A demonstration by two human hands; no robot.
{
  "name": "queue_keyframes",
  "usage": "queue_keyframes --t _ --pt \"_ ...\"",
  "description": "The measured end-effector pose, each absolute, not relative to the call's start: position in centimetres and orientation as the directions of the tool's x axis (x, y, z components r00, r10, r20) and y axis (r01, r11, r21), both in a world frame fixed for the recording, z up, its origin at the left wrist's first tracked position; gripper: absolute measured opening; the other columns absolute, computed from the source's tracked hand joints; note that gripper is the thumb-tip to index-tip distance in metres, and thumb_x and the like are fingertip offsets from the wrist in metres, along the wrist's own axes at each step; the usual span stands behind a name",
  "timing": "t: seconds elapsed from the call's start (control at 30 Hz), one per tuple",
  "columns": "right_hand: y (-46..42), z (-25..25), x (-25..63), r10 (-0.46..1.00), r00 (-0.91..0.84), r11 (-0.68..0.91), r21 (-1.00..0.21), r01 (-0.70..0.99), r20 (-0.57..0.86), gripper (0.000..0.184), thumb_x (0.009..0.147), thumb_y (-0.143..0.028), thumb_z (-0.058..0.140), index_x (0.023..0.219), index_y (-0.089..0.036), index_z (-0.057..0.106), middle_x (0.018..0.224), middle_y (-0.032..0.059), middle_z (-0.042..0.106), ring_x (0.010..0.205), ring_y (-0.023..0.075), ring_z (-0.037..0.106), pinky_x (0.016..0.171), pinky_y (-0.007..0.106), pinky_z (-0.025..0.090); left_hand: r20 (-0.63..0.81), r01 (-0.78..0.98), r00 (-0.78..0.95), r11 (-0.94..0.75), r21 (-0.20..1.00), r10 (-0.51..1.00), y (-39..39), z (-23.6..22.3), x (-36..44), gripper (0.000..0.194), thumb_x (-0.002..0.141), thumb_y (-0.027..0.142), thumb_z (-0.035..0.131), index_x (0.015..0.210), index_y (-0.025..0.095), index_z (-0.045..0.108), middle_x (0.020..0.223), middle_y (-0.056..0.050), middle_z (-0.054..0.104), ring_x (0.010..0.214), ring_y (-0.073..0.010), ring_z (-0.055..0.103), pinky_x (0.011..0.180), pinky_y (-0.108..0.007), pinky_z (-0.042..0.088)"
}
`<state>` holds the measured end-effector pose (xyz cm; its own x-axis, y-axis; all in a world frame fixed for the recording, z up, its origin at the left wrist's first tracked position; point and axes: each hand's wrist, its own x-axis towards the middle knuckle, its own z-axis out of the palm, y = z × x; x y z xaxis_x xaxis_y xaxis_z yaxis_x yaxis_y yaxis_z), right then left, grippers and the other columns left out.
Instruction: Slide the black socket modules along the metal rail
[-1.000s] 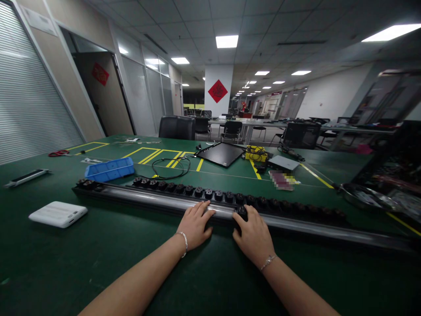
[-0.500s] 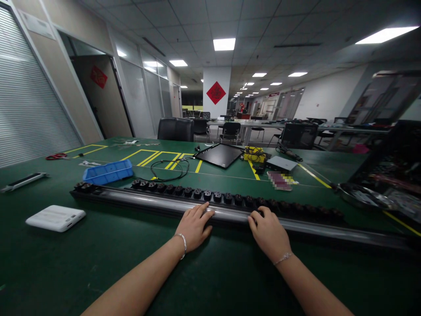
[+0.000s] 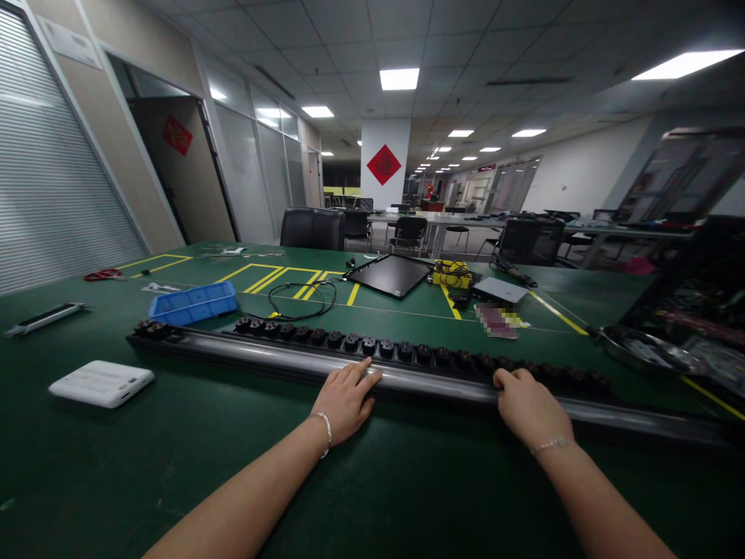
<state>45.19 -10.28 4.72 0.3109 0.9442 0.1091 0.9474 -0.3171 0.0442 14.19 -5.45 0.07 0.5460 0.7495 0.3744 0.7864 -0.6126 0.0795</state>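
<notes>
A long black power strip with a silver rail and a row of black sockets lies across the green table in front of me. My left hand rests on the rail near its middle, fingers stretched flat and slightly apart. My right hand lies on the rail further right, fingers curled over the sockets; I cannot see anything held inside them.
A white power bank lies at the left, a blue tray and a black cable loop behind the strip. Further back are a black laptop, a yellow box, red scissors. Dark bins stand at right.
My right hand has slid to the right along the strip, away from my left hand. My left hand has stayed in place.
</notes>
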Motion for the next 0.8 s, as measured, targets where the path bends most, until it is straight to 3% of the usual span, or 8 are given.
queue_keyframes --t 0.13,0.53,0.67,0.8 --pt "-10.3 4.7 48.5 0.916 0.398 -0.4 0.036 0.916 0.055 0.026 0.079 -0.014 0.039 0.085 -0.019 0.063 0.09 0.0104 0.049 0.076 0.022 0.053 0.066 0.032 0.037 0.38 0.784 0.548 -0.616 0.079 0.745 -5.5 0.0 14.2 0.047 0.08 0.027 0.052 0.126 0.032 0.043 0.141 -0.002 0.036 0.12 -0.0245 0.04 0.096 -0.041 0.035" --pt "-11.6 4.6 57.3 0.709 0.704 -0.695 -0.136 0.706 0.034 0.031 0.07 -0.018 0.045 0.09 -0.019 0.068 0.104 0.0233 0.046 0.095 0.0346 0.05 0.055 0.04 0.03 0.372 0.785 0.544 -0.613 0.091 0.752 -5.6 0.2 14.2 0.049 0.079 0.025 0.052 0.127 0.031 0.042 0.141 -0.003 0.036 0.12 -0.0248 0.04 0.096 -0.042 0.034" --pt "-12.2 2.1 62.1 0.564 0.816 -0.763 -0.297 0.574 0.127 0.037 0.061 -0.026 0.052 0.093 -0.022 0.069 0.111 0.026 0.043 0.107 0.0402 0.041 0.054 0.044 0.025 0.373 0.781 0.545 -0.616 0.1 0.751 -5.6 0.1 14.2 0.05 0.079 0.025 0.052 0.127 0.031 0.041 0.141 -0.002 0.037 0.12 -0.0245 0.04 0.096 -0.041 0.034" --pt "-13.0 -1.5 67.5 0.498 0.778 -0.696 -0.358 0.623 0.383 0.047 0.057 -0.039 0.052 0.098 -0.024 0.069 0.112 0.0264 0.043 0.108 0.0383 0.04 0.055 0.045 0.024 0.373 0.78 0.543 -0.616 0.107 0.752 -5.7 0.1 14.2 0.052 0.077 0.023 0.053 0.127 0.031 0.041 0.142 -0.003 0.035 0.121 -0.0241 0.039 0.097 -0.041 0.034"
